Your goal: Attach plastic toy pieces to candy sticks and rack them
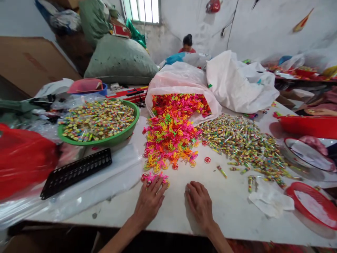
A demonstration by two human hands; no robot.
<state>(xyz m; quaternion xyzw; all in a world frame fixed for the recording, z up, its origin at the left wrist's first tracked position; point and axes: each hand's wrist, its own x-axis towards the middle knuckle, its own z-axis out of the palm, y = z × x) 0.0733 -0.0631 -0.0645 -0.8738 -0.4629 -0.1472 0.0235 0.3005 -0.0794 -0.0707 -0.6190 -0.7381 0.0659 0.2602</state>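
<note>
The left hand [149, 202] lies spread and unclenched, its fingers [155, 182] touching a small clump of pink plastic rings [155, 177] at the near end of a neon plastic heap [171, 137]; the right hand [198, 205] rests open and empty on the white table [226, 218]; wrapped candy sticks [242, 147] lie scattered far right of the heap.
</note>
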